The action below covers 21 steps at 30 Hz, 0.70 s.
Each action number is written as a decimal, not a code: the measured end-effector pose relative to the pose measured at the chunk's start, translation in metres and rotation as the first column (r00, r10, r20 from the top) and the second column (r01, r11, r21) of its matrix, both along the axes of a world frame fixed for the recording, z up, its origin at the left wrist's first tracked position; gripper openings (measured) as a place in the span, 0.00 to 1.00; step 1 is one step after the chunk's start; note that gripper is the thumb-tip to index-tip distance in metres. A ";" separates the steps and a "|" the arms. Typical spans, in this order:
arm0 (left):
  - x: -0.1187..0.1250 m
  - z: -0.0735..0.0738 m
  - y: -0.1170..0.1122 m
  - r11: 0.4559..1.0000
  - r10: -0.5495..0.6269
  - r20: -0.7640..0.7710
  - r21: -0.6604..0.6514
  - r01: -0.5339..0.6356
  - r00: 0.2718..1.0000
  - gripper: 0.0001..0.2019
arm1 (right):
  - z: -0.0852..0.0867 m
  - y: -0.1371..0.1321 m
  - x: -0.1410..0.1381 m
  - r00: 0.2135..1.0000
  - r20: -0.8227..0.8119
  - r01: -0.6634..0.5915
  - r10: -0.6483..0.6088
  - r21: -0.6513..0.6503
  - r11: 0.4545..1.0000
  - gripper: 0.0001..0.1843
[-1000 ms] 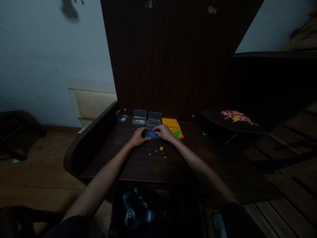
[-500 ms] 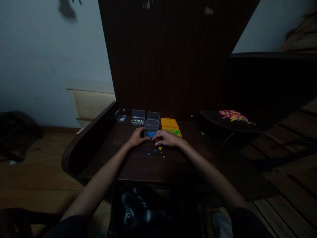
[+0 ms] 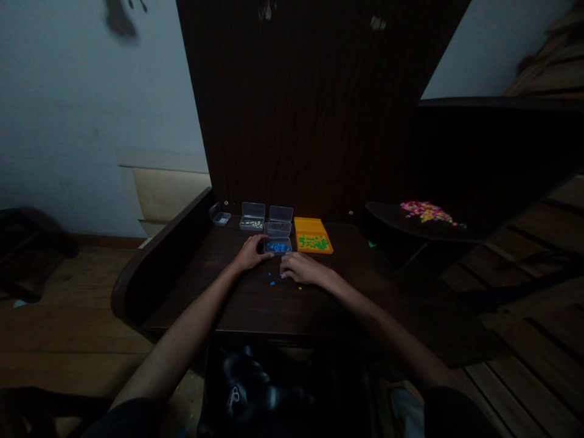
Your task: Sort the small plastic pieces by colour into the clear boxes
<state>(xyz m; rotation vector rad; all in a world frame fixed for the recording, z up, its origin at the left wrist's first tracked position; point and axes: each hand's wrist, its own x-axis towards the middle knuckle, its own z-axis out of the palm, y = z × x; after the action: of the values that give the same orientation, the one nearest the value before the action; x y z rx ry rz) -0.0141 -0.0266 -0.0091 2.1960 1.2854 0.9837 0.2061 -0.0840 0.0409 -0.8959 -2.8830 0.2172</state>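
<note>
A small clear box of blue beads point(image 3: 278, 246) stands on the dark wooden table point(image 3: 255, 304). My left hand point(image 3: 249, 253) rests just left of it, fingers curled toward its near corner. My right hand point(image 3: 301, 269) lies palm down on the table in front of the box, over a few loose blue and yellow beads point(image 3: 272, 282); whether its fingertips pinch a bead is hidden. An orange tray with green beads point(image 3: 312, 241) sits right of the box.
Behind the blue box stand two more clear boxes point(image 3: 253, 215) point(image 3: 280, 219) with raised lids, and a tiny one point(image 3: 222, 217) at the far left. A pile of pink and yellow beads point(image 3: 426, 212) lies on a dark surface to the right. A tall dark board rises behind the table.
My right hand has drawn back from the blue bead box toward me and now covers the loose beads. The orange tray's green beads are uncovered. My left hand has stayed put.
</note>
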 end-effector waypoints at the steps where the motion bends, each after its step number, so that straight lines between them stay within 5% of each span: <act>1: 0.000 0.000 0.000 1.000 0.004 0.003 -0.002 -0.004 1.000 0.29 | 0.000 -0.003 0.000 1.000 0.006 0.003 -0.003 0.022 1.000 0.02; 21: 0.001 0.003 -0.004 0.999 0.038 -0.050 -0.010 -0.039 0.998 0.28 | 0.009 -0.026 -0.015 0.983 0.124 0.123 -0.138 0.120 0.985 0.07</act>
<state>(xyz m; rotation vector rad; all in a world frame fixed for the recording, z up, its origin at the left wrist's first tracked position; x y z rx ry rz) -0.0128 -0.0305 -0.0059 2.2083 1.3572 0.9389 0.1915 -0.1096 0.0497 -1.1122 -2.9044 -0.0168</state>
